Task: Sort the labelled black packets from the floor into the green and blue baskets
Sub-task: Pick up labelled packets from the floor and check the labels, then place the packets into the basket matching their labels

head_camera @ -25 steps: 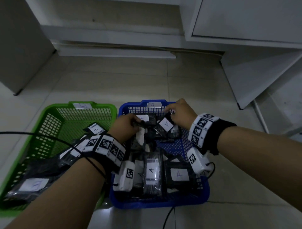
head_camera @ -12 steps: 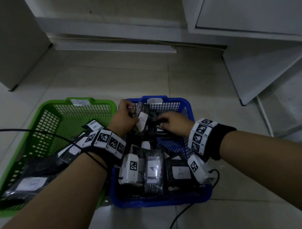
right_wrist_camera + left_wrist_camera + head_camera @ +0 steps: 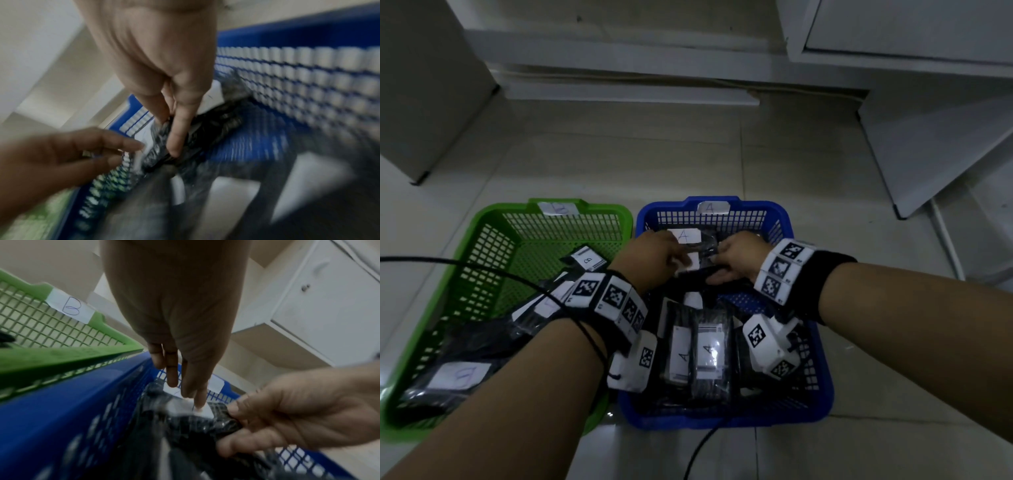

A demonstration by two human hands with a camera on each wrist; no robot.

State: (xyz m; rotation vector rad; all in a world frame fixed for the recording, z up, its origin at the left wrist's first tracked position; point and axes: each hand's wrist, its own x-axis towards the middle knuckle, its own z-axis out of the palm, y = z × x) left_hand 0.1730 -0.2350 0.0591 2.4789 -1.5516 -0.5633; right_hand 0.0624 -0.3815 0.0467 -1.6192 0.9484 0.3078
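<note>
White cabinets (image 3: 893,31) (shut) behind both baskets (image 3: 808,404).

Green basket (image 3: 493,240), blue basket (image 3: 808,308) (black packets (image 3: 709,363), white labels).

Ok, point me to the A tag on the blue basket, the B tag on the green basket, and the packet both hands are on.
A tag (image 3: 710,207), head view, middle of the paper.
B tag (image 3: 71,308), left wrist view, on the letter.
Packet (image 3: 205,423), left wrist view, black wrap below its label.
</note>
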